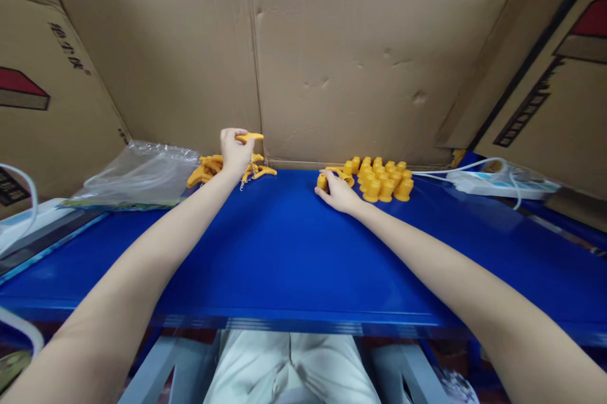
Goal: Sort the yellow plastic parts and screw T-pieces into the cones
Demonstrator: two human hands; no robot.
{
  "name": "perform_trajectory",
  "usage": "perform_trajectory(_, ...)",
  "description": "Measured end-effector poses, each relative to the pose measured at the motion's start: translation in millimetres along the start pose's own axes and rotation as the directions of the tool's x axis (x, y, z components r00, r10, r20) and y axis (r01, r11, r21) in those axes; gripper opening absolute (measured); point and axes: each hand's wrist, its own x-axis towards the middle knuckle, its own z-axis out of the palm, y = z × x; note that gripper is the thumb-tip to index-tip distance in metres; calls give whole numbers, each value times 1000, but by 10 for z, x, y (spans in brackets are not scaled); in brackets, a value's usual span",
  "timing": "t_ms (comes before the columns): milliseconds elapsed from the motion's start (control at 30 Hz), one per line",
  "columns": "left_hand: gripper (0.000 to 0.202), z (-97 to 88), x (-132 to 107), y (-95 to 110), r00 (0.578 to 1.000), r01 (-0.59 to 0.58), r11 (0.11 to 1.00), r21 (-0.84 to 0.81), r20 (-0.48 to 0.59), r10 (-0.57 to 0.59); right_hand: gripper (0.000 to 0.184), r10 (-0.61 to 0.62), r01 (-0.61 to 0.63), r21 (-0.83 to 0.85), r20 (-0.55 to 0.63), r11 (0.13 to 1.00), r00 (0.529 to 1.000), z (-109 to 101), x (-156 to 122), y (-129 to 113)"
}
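My left hand (236,154) pinches a yellow curved plastic piece (250,136) between thumb and fingers, raised over a pile of similar yellow curved pieces (206,169). A thin metal chain (252,170) hangs below that hand. Farther right, my right hand (339,192) is closed around a small yellow cup-shaped plastic piece (322,183), low over the blue table (284,246). Several like yellow cup-shaped pieces (386,189) stand grouped just right of it. Part of another yellow piece (348,177) shows behind the right hand; its full shape is hidden.
Cardboard walls (355,62) enclose the back and sides of the table. A clear plastic bag (142,173) lies at the left. White power strips with cables stand at the right (502,183) and left edges.
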Motion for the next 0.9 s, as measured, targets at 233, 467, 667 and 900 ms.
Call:
perform_trajectory(233, 33, 93, -341, 232, 967, 178, 962, -209, 220, -131, 46, -63, 61, -25, -128, 998, 990, -24, -19, -38)
perform_trajectory(467, 22, 39, -464, 350, 901, 349, 906, -239, 352, -255, 22, -138, 117, -187, -105, 975, 985, -58, -32, -77)
perform_trajectory(667, 21, -11, -478, 247, 823, 541, 765, -349, 407, -396, 27, -183, 158, -198, -116, 967, 976, -50, -34, -73)
perform_trajectory(900, 14, 15, -674, 107, 718, 690, 617, -380, 474, -510, 28, -169, 151, -205, -76, 967, 983, -59, -40, -95)
